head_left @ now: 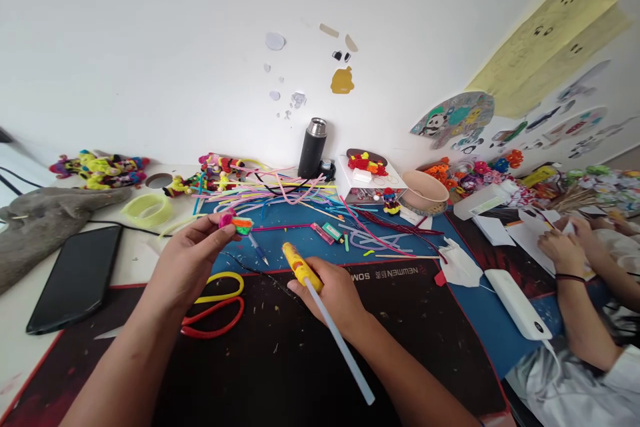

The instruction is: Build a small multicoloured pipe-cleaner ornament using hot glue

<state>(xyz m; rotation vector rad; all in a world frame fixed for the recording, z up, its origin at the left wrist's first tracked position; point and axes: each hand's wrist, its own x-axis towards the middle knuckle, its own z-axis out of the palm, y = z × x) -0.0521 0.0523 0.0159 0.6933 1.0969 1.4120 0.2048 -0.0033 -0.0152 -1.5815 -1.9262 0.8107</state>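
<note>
My left hand (200, 247) pinches a small pipe-cleaner figure (242, 224) coloured pink, orange and green, raised over the table. In my right hand (333, 290) is a yellow glue gun (302, 268), its nozzle tilted up and to the left, apart from the figure. A long translucent glue stick (345, 350) sticks out of the gun's back end toward me. Scissors (215, 328) with one yellow and one red handle loop lie on the black mat (260, 373), partly hidden by my left forearm. Beyond the left hand is a pen (260, 252).
Many loose pipe cleaners (295, 190) lie behind my hands, before a black thermos (313, 147) and a white box (373, 181). A phone (75, 280) lies left, a white power bank (517, 303) right. Another person's hands (563, 250) work at the far right.
</note>
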